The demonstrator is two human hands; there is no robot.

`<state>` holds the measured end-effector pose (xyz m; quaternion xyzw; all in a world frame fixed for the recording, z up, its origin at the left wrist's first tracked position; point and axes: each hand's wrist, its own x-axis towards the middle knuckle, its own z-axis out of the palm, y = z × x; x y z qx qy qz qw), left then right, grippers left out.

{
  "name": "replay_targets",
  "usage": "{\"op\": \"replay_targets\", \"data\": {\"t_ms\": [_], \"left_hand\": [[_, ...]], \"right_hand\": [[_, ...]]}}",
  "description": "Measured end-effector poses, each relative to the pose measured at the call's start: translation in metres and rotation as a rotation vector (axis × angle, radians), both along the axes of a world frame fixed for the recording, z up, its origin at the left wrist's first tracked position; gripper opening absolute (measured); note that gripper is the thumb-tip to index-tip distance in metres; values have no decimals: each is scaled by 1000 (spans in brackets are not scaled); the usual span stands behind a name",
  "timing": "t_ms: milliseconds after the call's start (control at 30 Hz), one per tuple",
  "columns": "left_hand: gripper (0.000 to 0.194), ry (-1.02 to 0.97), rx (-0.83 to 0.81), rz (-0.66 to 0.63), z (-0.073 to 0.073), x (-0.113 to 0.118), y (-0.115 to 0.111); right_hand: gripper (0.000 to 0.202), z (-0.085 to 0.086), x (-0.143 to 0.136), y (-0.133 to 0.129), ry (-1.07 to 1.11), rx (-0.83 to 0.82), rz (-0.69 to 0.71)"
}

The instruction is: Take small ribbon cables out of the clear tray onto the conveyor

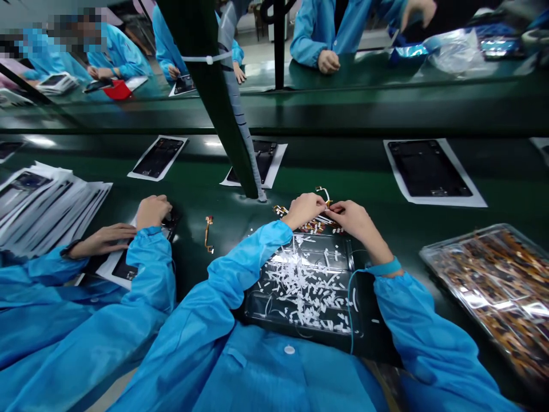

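Note:
Over the far edge of a clear plastic tray [253, 306], my left hand [305, 210] and my right hand [350, 219] meet fingertip to fingertip. Both are closed in a pinch on a small flex cable [328, 201], whose white-tipped end sticks up beyond my fingers. Its held part is mostly hidden by the fingertips. Just below my hands lies a pile of orange-brown flex cables [315, 225]. Many small white strips [300, 280] are scattered across the tray. A blue wrist strap with a cord circles my right wrist.
A single flex cable [208, 234] lies left of the tray. At right stands a box full of flex cables [506, 274]. A slanted green post [218, 97] rises ahead. Dark panels on white sheets [433, 169] line the bench. A co-worker's hands [152, 212] work close at left.

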<state>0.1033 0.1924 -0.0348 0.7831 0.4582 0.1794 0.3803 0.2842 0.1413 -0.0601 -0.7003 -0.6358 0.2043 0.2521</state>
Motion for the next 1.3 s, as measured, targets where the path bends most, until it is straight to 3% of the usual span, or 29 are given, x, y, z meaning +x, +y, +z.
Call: {"op": "replay_targets", "data": {"t_ms": [300, 433, 600, 800, 933, 1300], "left_hand": [[30, -231, -143, 1, -6, -6, 12], [27, -265, -166, 78, -8, -4, 11], [26, -293, -183, 164, -11, -4, 9], [33, -332, -239, 163, -15, -3, 10], [26, -369, -230, 144, -13, -3, 11], [27, -430, -286, 231, -9, -6, 8]], "right_hand": [[28, 6, -2, -2, 195, 76, 75], [26, 15, -11, -13, 119, 165, 39], [25, 23, -19, -25, 46, 239, 92], [26, 22, -14, -20, 100, 229, 93], [29, 19, -12, -17, 132, 227, 122], [26, 21, -22, -24, -117, 336, 160]]}}
